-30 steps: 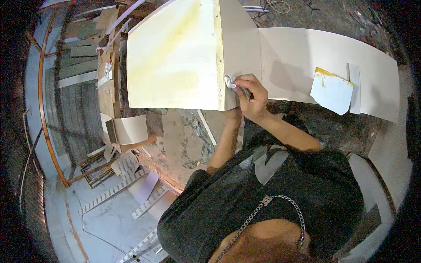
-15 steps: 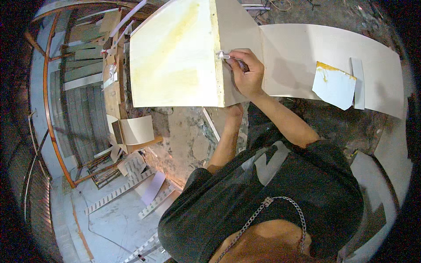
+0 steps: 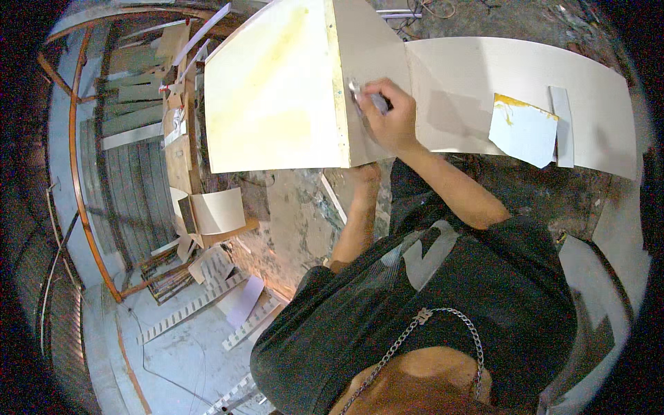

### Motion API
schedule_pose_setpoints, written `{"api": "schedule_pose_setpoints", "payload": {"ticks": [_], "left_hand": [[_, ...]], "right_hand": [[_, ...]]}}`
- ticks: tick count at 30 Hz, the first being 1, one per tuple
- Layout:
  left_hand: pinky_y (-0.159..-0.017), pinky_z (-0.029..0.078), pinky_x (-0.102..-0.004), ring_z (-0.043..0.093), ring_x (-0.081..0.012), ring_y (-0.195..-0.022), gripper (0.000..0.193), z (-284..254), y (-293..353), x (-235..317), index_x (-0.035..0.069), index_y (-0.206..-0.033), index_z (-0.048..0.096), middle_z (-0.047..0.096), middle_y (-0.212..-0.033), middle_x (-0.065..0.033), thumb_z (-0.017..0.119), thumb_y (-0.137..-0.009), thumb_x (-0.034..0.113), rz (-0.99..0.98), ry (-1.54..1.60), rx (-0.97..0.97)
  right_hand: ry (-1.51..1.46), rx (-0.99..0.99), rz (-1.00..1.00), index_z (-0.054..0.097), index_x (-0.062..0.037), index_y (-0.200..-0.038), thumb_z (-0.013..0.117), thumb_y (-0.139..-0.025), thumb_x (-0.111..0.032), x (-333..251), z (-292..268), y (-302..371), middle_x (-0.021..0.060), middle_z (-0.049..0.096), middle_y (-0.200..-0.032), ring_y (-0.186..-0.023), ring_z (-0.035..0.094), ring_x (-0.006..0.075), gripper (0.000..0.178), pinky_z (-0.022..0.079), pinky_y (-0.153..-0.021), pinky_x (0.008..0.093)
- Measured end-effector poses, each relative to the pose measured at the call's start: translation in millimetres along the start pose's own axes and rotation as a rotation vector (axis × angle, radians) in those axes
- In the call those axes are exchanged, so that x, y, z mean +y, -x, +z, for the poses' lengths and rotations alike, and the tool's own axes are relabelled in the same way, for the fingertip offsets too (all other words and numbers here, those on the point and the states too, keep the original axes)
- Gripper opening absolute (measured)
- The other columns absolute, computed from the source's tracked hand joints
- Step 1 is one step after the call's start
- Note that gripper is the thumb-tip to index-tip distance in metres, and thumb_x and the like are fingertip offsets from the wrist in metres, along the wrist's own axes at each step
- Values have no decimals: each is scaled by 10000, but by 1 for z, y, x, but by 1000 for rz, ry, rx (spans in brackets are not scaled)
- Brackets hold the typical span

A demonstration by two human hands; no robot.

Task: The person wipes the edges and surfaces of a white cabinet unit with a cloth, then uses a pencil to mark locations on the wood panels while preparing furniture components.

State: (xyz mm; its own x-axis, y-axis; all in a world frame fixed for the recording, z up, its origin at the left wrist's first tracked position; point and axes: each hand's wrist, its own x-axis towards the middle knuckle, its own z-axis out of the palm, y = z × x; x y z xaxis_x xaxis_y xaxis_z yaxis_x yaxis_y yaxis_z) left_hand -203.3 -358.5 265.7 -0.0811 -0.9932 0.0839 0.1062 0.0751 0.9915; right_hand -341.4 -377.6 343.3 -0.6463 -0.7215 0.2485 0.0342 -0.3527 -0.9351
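A large cream panel [image 3: 273,104] with yellow smears meets a beige panel [image 3: 377,52] along a yellowish edge strip [image 3: 339,90] with small screw heads in it. My right hand [image 3: 393,114] is closed round a small putty knife [image 3: 355,90], whose metallic tip is close to the strip on the beige side. Most of the tool is hidden in the fingers. Below the panels' near edge is my left hand [image 3: 366,174], its fingers hidden behind the panel. To the right, an off-white board [image 3: 526,131] with yellow putty along its top lies on the long beige sheet [image 3: 456,76].
A narrow grey strip [image 3: 564,128] lies beside the putty board. On the left stands a wooden bench [image 3: 181,155] with scraps and a curved cream piece [image 3: 218,211]. Slotted white strips [image 3: 194,308] and a lilac offcut [image 3: 245,301] lie at lower left. Cables [image 3: 439,8] run across the far floor.
My right hand has drawn the putty knife slightly off the edge strip, and its tip is now over the beige panel. The left hand has barely moved.
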Motion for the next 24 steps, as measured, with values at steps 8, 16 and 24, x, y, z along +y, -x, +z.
{"api": "schedule_pose_setpoints", "payload": {"ticks": [8,16,24], "left_hand": [[-1029,423,-422,452,-305,-1262,602,10,-1,24,51,-1412,358,470,-1351,-127,371,-966,455,-23,-103,-46],[-1039,420,-429,483,-280,-1229,507,17,-1,16,41,-1337,437,491,-1329,-134,433,-968,388,-86,212,155],[-1047,388,-425,436,-277,-1262,608,38,9,50,61,-1396,361,434,-1381,-123,413,-960,481,-251,167,147]], "right_hand": [[-84,-257,145,675,-15,-978,693,-823,-94,-29,-20,18,56,656,-839,-735,613,130,175,490,-701,265],[31,-53,-92,720,-55,-885,742,-775,-99,4,-6,-17,103,691,-905,-852,660,213,120,503,-781,301],[4,-59,125,710,-32,-895,742,-772,-103,-14,-7,28,114,706,-891,-844,682,205,146,518,-775,318]]}}
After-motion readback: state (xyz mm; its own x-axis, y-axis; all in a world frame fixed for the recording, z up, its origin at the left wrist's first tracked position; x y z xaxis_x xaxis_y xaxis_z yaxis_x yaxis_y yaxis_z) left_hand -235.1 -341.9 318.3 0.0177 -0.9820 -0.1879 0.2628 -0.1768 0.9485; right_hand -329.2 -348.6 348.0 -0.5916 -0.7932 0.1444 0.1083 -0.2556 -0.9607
